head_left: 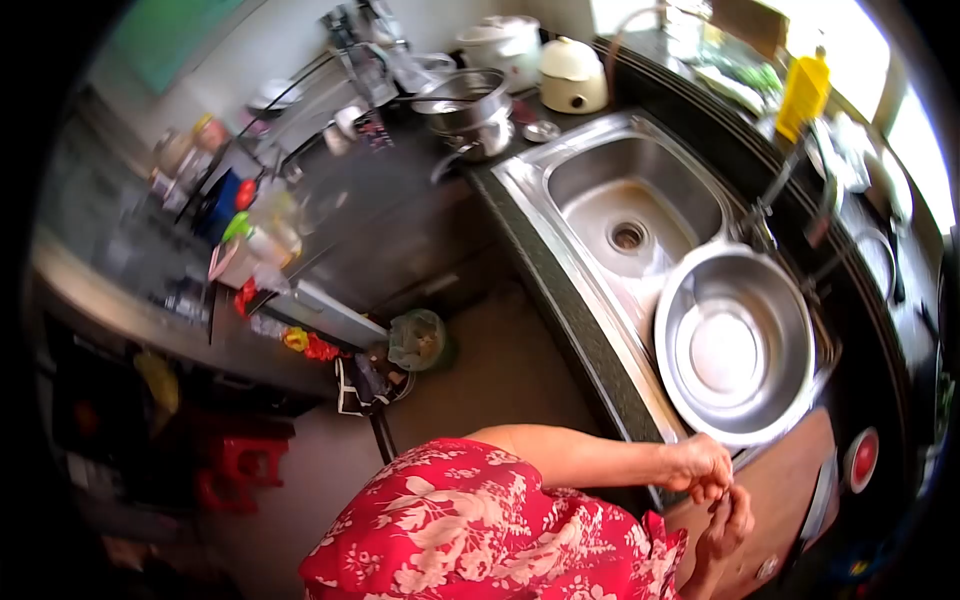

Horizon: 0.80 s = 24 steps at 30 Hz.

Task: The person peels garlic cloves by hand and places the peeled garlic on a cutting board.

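Observation:
My left hand is over the near edge of a brown cutting board, just beside a large steel basin. Its fingers are pinched together. Below it in the view, my right hand meets it fingertip to fingertip, also closed. Whatever lies between the fingers, if anything, is too small to make out. A knife with a wide blade rests along the board's far side. The basin sits over one side of the steel sink.
A small red and white bowl stands beyond the board. A yellow bottle is on the window ledge behind the tap. Pots and a cream cooker crowd the corner. A lined bin stands on the floor.

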Available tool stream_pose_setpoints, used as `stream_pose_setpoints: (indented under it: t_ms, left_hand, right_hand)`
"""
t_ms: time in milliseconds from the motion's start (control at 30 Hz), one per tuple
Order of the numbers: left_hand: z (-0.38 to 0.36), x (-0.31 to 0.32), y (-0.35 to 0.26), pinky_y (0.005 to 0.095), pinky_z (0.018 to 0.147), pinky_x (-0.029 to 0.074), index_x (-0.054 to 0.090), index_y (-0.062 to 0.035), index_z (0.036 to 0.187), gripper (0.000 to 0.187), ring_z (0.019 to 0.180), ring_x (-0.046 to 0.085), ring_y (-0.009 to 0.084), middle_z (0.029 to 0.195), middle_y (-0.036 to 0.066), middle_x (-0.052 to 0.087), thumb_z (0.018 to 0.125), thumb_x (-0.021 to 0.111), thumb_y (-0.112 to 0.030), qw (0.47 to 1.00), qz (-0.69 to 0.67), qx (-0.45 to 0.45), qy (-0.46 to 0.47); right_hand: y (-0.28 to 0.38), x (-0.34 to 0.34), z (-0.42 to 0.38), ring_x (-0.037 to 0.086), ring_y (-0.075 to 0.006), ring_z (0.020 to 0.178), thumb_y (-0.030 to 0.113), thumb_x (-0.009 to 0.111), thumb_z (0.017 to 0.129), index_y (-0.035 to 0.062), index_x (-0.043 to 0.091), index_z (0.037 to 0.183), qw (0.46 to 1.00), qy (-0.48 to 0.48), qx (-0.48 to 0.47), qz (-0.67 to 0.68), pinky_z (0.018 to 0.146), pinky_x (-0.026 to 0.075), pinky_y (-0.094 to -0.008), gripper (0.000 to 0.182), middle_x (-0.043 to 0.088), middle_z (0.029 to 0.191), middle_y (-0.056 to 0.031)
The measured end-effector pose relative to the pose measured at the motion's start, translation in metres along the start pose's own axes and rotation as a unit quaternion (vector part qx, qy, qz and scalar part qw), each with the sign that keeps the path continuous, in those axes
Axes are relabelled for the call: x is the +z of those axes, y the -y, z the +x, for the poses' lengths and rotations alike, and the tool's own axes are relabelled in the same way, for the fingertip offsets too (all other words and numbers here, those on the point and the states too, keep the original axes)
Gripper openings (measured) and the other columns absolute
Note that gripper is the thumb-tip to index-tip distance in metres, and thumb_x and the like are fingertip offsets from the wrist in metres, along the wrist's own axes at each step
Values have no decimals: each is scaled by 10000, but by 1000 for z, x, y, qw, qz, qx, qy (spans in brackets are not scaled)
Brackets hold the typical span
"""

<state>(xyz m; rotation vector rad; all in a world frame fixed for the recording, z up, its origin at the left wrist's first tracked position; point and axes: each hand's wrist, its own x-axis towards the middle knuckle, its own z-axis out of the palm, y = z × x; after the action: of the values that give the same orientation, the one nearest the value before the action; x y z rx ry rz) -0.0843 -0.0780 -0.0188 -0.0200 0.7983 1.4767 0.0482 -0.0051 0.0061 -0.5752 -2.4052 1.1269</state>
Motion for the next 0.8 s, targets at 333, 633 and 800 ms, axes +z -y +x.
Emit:
stream_pose_setpoints:
  t_ms: [333, 633, 800]
  left_hand:
    - [-56, -32, -54, 276, 298, 438, 518, 57, 723, 43, 392, 550, 163, 547, 136, 557, 735, 554, 36, 996, 7, 87, 4]
    - [-77, -37, -48, 267, 308, 436, 511, 57, 718, 55, 384, 545, 158, 527, 128, 550, 746, 551, 30, 991, -16, 129, 2]
    - [-79, -21, -28, 265, 305, 427, 513, 51, 714, 78, 368, 533, 149, 498, 106, 538, 752, 563, 6, 993, -18, 113, 9]
  right_hand:
    - [38, 48, 41, 488, -208, 523, 29, 450, 836, -24, 518, 897, 987, 43, -153, -16, 487, 383, -311, 105, 527, 679, -116]
    - [40, 60, 44, 360, -13, 431, 66, 461, 818, 12, 515, 765, 941, 98, 90, 313, 377, 263, -176, 93, 470, 553, 15]
    - [34, 47, 20, 317, -34, 415, 57, 530, 813, 27, 547, 821, 885, 62, 219, 406, 381, 244, -173, 35, 427, 552, 17]
